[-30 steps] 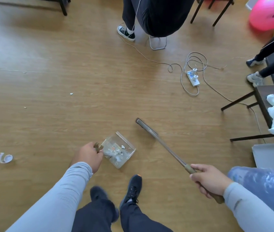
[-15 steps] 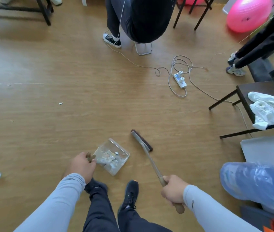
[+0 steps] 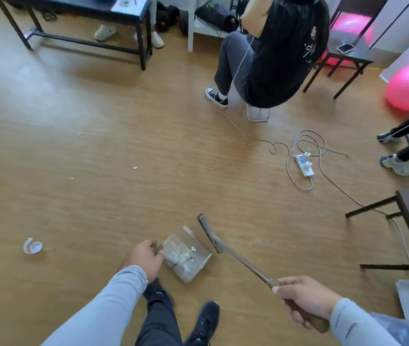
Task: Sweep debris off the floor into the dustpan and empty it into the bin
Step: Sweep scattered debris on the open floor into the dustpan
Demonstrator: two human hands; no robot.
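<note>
Your right hand [image 3: 305, 299], at about 5 o'clock in the view, has its fingers wrapped round the brown handle of the broom [image 3: 238, 258]; the shaft runs up toward 11 o'clock, and its dark narrow head lies just beside the dustpan's right edge. Your left hand [image 3: 143, 258], near 6 o'clock, grips the short handle of the clear dustpan [image 3: 186, 253], fingers curled about it. The pan sits low over the wooden floor [image 3: 123, 208], whether touching you cannot tell, with white paper scraps [image 3: 182, 260] heaped inside.

At 8 o'clock from the pan, well apart, a curled white strip [image 3: 31, 246] lies on the floor. Farther off toward 10 and 11 o'clock are small white crumbs [image 3: 135, 168]. At 2 o'clock a white power strip [image 3: 304, 166] sits among looped cables. Beyond, at 12 o'clock, a seated person [image 3: 273, 51].
</note>
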